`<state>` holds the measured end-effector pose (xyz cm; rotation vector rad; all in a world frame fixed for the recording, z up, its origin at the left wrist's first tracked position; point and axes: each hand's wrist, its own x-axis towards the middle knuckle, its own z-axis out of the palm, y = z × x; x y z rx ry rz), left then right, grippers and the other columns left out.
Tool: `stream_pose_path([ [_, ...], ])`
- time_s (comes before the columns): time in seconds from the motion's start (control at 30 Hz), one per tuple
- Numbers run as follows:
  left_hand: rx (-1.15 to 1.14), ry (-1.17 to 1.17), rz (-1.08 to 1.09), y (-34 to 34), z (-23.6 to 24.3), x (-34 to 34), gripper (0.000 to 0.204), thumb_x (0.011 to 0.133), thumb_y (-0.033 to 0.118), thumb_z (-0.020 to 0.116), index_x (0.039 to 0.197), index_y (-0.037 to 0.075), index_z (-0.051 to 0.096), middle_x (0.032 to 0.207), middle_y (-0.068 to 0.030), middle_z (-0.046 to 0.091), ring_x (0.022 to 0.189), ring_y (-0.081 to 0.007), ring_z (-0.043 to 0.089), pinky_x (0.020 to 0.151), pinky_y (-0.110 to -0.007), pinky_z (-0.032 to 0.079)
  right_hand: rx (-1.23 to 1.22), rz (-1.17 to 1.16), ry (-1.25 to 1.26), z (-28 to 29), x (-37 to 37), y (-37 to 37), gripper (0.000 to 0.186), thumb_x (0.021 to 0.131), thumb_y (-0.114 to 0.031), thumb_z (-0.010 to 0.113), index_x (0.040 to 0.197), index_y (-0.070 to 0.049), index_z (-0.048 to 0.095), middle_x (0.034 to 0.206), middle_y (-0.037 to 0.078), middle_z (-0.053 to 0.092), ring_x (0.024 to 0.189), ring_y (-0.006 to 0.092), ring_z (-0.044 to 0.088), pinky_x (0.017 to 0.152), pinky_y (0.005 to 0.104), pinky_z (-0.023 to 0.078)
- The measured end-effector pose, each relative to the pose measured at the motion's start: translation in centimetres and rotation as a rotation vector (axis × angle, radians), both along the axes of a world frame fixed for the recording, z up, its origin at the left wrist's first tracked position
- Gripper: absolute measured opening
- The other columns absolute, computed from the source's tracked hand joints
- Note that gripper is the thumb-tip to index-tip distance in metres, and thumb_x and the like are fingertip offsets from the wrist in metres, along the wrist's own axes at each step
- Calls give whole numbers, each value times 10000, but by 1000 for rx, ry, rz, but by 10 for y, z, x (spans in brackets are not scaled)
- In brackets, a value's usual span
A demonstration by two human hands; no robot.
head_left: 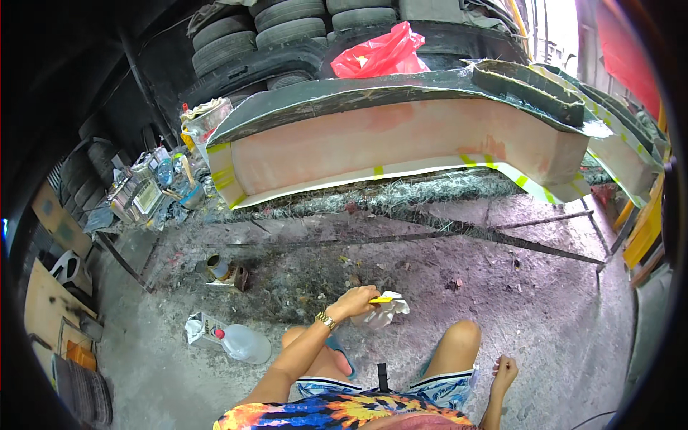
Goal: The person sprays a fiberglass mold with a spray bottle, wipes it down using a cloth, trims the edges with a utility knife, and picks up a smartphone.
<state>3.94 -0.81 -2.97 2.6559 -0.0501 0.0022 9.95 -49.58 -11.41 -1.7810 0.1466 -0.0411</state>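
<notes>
My left hand (pixel 356 301), with a gold-coloured watch (pixel 327 320) at its wrist, reaches out in front of my knees. Its fingers are closed on a slim yellow tool (pixel 381 300) that points to the right; its exact kind is too small to tell. A crumpled whitish sheet (pixel 388 313) shows just beyond and below the tool, and I cannot tell whether the hand touches it. Beside my right knee, my right hand (pixel 506 371) hangs with its fingers curled in, and nothing shows in them.
Ahead, a large pinkish moulded part (pixel 387 136) edged with yellow-green tape rests on a rough metal-legged bench. Cans and bottles (pixel 154 179) crowd its left end. On the floor stand a translucent jug (pixel 247 345), a carton (pixel 204 327) and a small can (pixel 218 268). Tyres (pixel 290 32) are stacked behind.
</notes>
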Motion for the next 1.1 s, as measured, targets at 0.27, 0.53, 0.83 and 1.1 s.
stream_pose_path([
  [0.27, 86, 146, -3, 51, -17, 10, 307, 804, 248, 681, 1056, 72, 664, 1028, -155, 659, 950, -353, 634, 817, -446, 497, 19, 179, -73, -29, 11, 31, 153, 922, -91, 559, 1025, -2, 629, 824, 53, 633, 621, 97, 574, 514, 232, 462],
  [0.53, -220, 405, 210, 78, -66, 15, 428, 822, 349, 701, 1137, 64, 642, 975, -120, 686, 851, -210, 625, 784, -352, 484, 164, 206, -17, -20, 48, 70, 169, 962, -65, 504, 1074, 18, 600, 892, 75, 655, 722, 106, 616, 594, 233, 511],
  [0.83, -221, 385, 238, 80, -75, 15, 470, 809, 400, 701, 1176, 110, 645, 1004, -146, 689, 909, -295, 652, 790, -380, 485, 127, 153, -29, -14, 79, 78, 155, 953, -75, 535, 1027, 20, 633, 848, 84, 668, 655, 99, 618, 555, 242, 502],
  [1.1, -234, 491, 285, 70, -61, 28, 429, 807, 329, 709, 1159, 91, 647, 944, -146, 686, 838, -271, 639, 771, -369, 479, 57, 176, -114, -26, 85, 90, 155, 925, -48, 551, 1036, 10, 643, 837, 68, 672, 644, 90, 583, 590, 246, 480],
])
